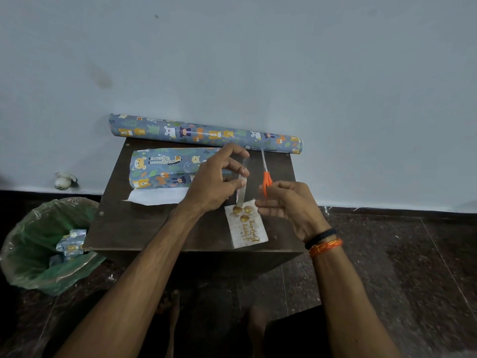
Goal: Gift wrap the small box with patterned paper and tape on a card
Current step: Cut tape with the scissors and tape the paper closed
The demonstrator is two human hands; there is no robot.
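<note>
Left hand (215,180) is pinching a strip of clear tape (241,188) dangling over the greeting card (249,232); right hand (285,205) hovers loose and empty beside it. The wrapped box (165,167) sits behind on the table (144,228). That tape could easily curl and stick to itself.

Both forearms reach forward over the table, hands raised close together

The left hand (215,183) has curled fingers pinching a strip of tape; the right hand (286,206) sits just beside it, fingers loosely bent, holding nothing visible; black and orange bands circle the right wrist
</note>
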